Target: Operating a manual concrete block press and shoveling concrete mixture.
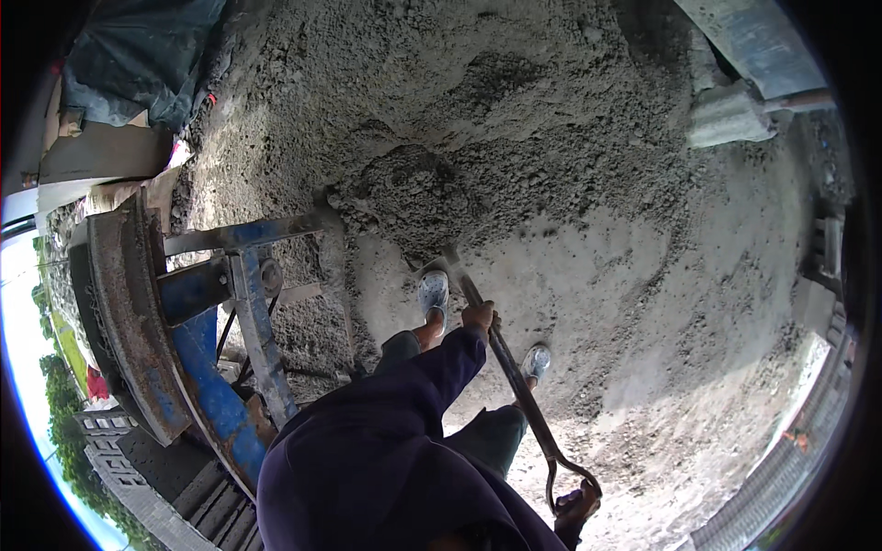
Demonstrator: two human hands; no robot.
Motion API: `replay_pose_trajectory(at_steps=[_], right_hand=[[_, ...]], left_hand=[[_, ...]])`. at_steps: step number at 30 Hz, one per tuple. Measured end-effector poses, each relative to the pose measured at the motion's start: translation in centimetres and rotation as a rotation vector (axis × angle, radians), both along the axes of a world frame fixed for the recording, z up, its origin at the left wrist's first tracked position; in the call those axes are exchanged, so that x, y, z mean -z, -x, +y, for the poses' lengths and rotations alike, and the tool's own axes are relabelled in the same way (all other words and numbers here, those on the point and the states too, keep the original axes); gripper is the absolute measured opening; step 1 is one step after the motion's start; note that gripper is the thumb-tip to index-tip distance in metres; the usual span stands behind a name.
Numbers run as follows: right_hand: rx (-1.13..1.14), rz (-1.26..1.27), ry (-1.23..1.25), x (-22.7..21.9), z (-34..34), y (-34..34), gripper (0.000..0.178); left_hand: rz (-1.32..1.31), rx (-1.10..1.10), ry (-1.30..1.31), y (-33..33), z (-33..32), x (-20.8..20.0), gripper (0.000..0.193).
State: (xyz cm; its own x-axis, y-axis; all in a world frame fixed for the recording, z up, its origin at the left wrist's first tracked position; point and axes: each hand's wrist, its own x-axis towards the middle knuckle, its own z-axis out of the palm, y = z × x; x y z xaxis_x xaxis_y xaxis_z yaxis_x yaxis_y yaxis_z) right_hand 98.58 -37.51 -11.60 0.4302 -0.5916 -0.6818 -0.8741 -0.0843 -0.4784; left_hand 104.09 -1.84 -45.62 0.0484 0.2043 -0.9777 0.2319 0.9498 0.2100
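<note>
A long-handled shovel [520, 381] slants across the middle, its blade end low against a grey heap of loose, gravelly mix [413, 193]. My left hand [479, 316] is wrapped round the shaft partway down. At the lower right, my right hand [579, 504] grips the loop handle at the top end. Most of the blade is hidden in the mix. My feet, in pale grey-spattered shoes, stand either side of the shaft; the left shoe [434, 292] is close behind the blade.
To my left stands a worn blue and rusty metal machine frame [207, 367], with grey stacked blocks [138, 468] behind it. A dark tarp [142, 60] hangs at the far left. At the far right lie a pale sack [732, 116] and a sheet-like panel [758, 41].
</note>
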Motion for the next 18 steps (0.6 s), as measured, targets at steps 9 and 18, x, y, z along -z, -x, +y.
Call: replay_pose_trajectory(at_steps=[9,18], right_hand=[[-0.179,-0.268,-0.48,-8.9,-1.0,-8.3,0.024],[-0.728,-0.426,-0.758,-27.2,23.3,-24.3,0.021]], left_hand=[[-0.259,-0.147,-0.358,-4.4,13.9,-27.6,0.019],[-0.613,-0.616,-0.795,1.0,32.5,-53.1,0.016]])
